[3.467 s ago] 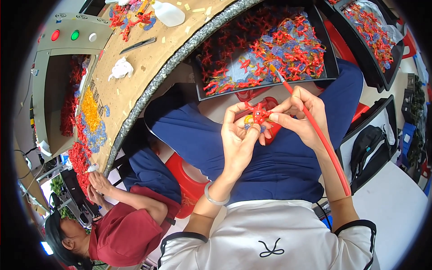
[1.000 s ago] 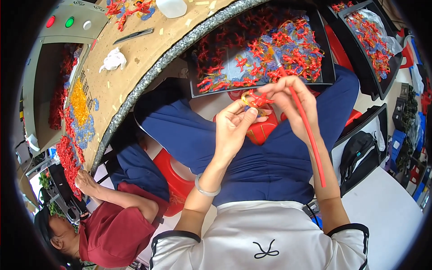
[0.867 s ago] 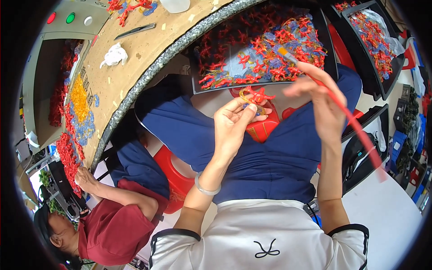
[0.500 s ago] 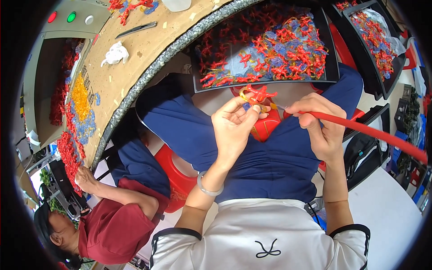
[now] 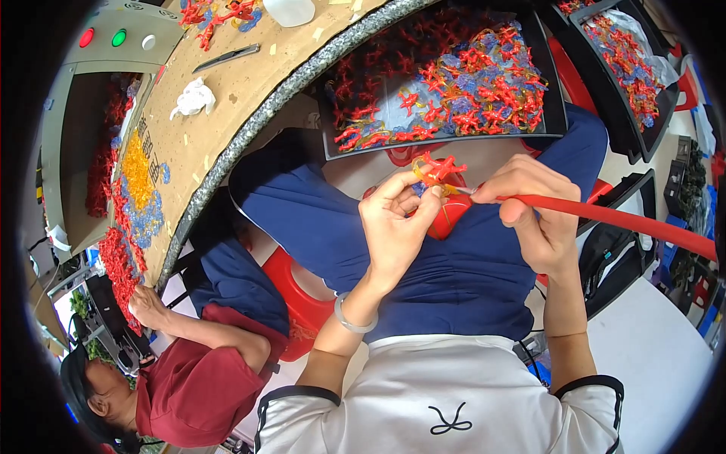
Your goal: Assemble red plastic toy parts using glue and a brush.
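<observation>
In front of my lap, my left hand (image 5: 401, 216) pinches a small red plastic figure (image 5: 442, 168) with translucent yellow and blue parts. Its thumb and fingertips close on the figure's lower side. My right hand (image 5: 541, 204) grips a long red-handled tool (image 5: 620, 219) that looks like a thin paintbrush, with a silvery section near its end. The tool's tip points left and meets or almost touches the figure beside my left thumb; exact contact is too small to tell. Beyond my hands, a black tray (image 5: 446, 145) holds many similar red, yellow and blue figures.
A stone-edged workbench (image 5: 249, 113) curves along the left, bearing a cutter knife (image 5: 227, 57), crumpled white tissue (image 5: 193, 98) and piles of yellow (image 5: 137, 170), blue and red pieces. A co-worker in a dark red shirt (image 5: 197, 393) reaches to the pile. Another filled black tray (image 5: 622, 76) stands far right.
My left hand and the figure have shifted slightly down and right, and the figure looks turned a little. The red-handled tool's tip has dropped slightly with it.
</observation>
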Motion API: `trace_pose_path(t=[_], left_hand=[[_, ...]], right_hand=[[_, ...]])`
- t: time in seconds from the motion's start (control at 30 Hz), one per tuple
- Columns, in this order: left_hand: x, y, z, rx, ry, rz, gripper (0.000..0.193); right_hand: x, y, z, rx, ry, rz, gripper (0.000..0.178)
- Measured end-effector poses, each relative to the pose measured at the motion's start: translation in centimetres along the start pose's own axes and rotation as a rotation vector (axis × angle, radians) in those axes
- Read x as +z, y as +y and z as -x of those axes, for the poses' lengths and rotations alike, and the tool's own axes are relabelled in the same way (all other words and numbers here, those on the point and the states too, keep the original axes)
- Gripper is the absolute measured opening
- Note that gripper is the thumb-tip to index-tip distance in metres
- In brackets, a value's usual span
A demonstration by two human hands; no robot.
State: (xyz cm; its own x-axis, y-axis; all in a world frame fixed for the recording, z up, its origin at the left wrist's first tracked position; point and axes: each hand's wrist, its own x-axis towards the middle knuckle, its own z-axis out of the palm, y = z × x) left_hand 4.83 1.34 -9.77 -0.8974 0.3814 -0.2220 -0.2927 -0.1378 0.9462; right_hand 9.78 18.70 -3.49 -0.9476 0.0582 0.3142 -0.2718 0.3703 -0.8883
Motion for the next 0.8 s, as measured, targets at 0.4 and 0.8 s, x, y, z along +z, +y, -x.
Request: trace_pose_path(t=[0.4, 0.8], left_hand=[[-0.2, 0.8, 0.1, -0.148, -0.051, 0.075, 0.010], [-1.2, 1.3, -0.7, -0.285, -0.174, 0.171, 0.019]], right_hand=[[-0.6, 0.5, 0.2, 0.005, 0.043, 0.068, 0.043], [-1.5, 2.6, -0.3, 0.124, 0.266, -0.267, 0.024]])
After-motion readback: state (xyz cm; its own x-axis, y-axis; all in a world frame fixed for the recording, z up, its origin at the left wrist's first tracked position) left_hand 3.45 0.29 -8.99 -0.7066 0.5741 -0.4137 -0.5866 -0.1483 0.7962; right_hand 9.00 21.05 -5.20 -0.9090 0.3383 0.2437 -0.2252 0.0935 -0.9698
